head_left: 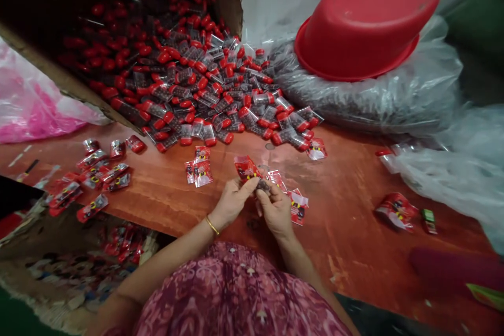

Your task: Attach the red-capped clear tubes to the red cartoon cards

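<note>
**Head view: two hands are working a red foil sachet above the table**

A tipped cardboard carton (118, 26) is holding loose red-capped clear tubes (189, 84). The left hand (232, 202) is gripping narrowly on the red foil sachet (247, 168), which is just beyond the fingers; the right hand (275, 209) is pinching a dark lump (263, 186) close beside it, over the table (346, 220).

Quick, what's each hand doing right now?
Left hand: closed, pinching a red printed packet.
Right hand: closed, gripping the packet's dark lower end.
</note>
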{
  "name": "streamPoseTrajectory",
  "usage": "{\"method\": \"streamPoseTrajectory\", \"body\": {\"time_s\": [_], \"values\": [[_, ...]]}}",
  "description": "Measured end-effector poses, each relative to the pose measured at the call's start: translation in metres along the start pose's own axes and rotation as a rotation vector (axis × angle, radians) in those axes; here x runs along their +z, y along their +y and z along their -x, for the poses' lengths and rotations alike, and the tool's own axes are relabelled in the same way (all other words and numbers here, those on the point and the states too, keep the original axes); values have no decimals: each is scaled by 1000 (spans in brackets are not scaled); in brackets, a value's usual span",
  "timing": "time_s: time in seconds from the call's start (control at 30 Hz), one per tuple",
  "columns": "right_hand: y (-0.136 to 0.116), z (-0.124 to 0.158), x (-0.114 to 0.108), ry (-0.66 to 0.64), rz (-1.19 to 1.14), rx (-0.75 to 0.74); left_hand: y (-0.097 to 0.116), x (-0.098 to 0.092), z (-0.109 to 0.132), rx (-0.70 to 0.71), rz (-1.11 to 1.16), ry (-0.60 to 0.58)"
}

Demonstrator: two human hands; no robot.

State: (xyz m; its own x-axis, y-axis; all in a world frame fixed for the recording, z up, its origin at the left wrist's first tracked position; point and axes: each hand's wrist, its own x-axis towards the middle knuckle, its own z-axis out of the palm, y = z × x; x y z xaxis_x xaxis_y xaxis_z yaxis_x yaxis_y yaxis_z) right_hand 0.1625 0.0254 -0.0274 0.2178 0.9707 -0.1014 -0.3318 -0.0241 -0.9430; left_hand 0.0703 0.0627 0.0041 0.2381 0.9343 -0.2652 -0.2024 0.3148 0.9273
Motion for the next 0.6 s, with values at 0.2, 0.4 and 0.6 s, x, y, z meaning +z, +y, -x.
{"method": "streamPoseTrajectory", "body": {"time_s": [0.2, 0.4, 0.6], "values": [[13, 2, -5, 77, 233, -171, -14, -4, 3, -8, -76, 45], [15, 3, 0, -76, 185, -23, -15, -12, 3, -2, 156, 24], [17, 4, 10, 18, 151, 34, -17, -24, 5, -179, 178, -74]]}}
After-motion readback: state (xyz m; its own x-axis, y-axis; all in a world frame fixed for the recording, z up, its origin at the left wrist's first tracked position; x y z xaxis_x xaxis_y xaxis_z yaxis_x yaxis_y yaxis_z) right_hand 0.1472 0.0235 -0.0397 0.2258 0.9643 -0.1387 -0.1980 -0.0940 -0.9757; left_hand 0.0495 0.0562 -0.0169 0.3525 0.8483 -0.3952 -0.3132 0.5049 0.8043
